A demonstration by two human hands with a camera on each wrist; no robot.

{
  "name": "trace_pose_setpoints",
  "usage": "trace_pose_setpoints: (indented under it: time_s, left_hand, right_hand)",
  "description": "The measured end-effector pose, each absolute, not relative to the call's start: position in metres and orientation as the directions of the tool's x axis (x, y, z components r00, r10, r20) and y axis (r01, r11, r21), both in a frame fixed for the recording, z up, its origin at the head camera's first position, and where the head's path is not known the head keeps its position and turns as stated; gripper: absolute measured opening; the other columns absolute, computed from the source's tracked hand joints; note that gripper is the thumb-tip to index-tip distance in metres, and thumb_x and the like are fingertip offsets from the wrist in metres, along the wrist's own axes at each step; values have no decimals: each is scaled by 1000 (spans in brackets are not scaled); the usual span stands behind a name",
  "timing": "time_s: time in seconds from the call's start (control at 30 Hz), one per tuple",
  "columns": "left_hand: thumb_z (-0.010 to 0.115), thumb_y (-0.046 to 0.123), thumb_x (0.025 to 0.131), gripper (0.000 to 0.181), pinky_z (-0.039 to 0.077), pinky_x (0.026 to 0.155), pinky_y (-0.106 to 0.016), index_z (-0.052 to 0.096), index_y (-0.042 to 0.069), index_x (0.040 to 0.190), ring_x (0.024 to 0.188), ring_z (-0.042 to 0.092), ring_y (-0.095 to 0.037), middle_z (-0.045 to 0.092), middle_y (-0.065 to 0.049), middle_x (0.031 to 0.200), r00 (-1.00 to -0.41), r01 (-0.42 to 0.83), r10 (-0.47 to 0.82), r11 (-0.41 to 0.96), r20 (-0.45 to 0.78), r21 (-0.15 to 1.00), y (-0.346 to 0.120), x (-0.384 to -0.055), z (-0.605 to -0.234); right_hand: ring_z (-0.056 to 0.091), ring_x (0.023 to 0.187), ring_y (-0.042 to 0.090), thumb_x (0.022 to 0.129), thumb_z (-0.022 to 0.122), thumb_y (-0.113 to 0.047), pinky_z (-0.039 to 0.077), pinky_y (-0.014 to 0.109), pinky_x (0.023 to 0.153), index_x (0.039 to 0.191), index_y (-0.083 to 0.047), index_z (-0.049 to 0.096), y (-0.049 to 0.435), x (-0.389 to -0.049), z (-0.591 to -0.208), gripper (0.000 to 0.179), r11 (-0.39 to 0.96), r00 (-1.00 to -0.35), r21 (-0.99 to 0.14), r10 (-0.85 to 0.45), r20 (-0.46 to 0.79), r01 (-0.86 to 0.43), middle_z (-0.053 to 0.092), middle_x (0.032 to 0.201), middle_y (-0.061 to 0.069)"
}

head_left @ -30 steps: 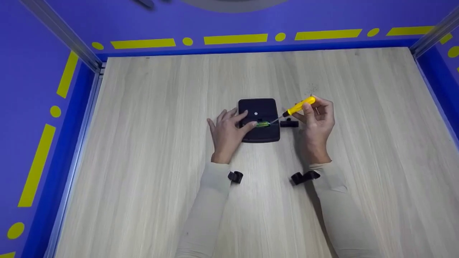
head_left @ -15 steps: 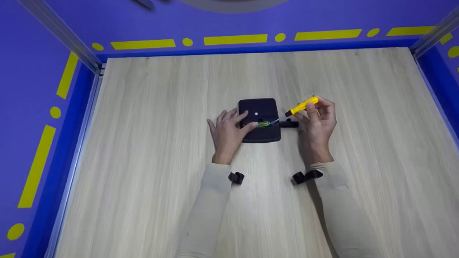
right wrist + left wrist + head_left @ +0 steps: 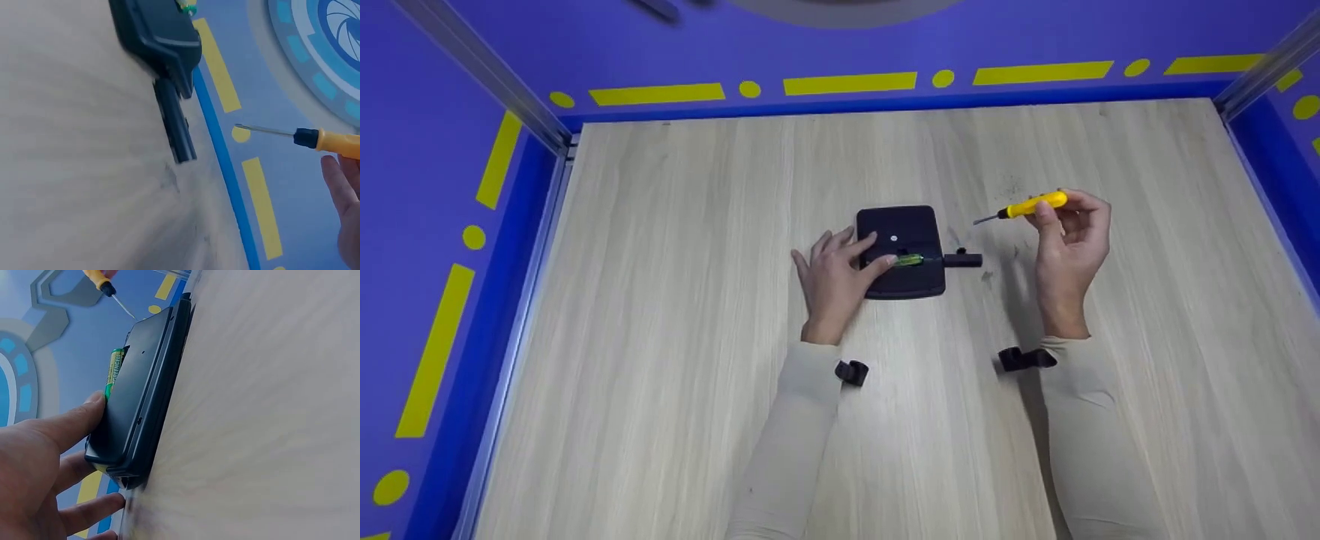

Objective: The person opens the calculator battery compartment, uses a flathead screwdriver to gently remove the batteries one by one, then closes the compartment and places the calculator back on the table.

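Black device sits mid-frame on the counter, left hand with fingers spread at its left edge, thumb at the green battery, which could pop out should that thumb slip (seating hard to judge); right hand, right of centre, grips the yellow screwdriver.

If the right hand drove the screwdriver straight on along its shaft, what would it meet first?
Probably the near right edge of the black device, judging by the head view; relative height is unclear.
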State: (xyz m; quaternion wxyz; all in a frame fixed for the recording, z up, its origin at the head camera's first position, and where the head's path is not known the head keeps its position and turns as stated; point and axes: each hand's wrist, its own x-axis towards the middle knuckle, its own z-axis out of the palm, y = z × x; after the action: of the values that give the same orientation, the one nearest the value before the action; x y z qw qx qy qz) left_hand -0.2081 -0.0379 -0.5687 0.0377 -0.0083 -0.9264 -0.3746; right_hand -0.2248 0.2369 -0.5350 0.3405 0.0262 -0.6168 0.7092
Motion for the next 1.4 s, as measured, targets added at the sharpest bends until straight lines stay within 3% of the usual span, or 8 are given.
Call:
trace_pose_setpoints:
  time_s: [0.17,0.63,0.8,1.0,1.17,1.4]
  left_hand:
    - [76,58,92,57,0,120,-77,72,26,139,152,38,-37,57,-7,155,-998,37,-11,716,64,697,-39,-208,-569]
    - [76,56,94,56,-1,120,-77,71,24,140,153,36,-38,56,-9,155,-998,50,1,700,69,713,-38,-208,-568]
    - [76,56,94,56,-1,120,-76,72,25,140,153,37,-38,56,-8,155,-997,51,0,700,71,712,-38,-208,-568]
    - [76,57,93,57,-1,121,-75,71,25,140,153,36,-37,56,-8,156,-998,41,-3,705,60,708,-39,-208,-568]
    - [76,57,93,57,-1,121,-76,71,25,141,154,36,-37,56,-8,156,-999,38,-2,706,55,707,-39,-207,-567]
    - [76,57,93,58,-1,120,-77,72,24,140,153,37,-39,56,-10,155,-997,54,2,699,74,713,-40,-208,-568]
  right_hand:
    - [66,106,29,95,71,13,59,29,93,116,6,58,243,-227,-540,26,93,-772,-895,473,425,-436,61,113,14]
    - [72,103,16,96,74,3,59,28,93,115,11,58,246,-225,-543,26,394,-793,-878,427,436,-271,66,109,-2]
    - [72,101,23,96,73,2,59,28,93,114,11,61,246,-225,-544,23,577,-802,-795,379,462,-186,68,109,13]
    - [67,96,39,95,72,3,57,46,87,110,12,68,248,-224,-541,17,761,-888,-649,294,353,-6,65,106,26]
    - [66,96,45,95,71,1,57,54,89,113,14,70,247,-220,-540,22,823,-945,-561,249,214,90,66,105,30]
    - [65,94,46,96,66,-1,56,57,87,112,16,70,250,-219,-541,24,840,-970,-522,227,86,150,66,103,31]
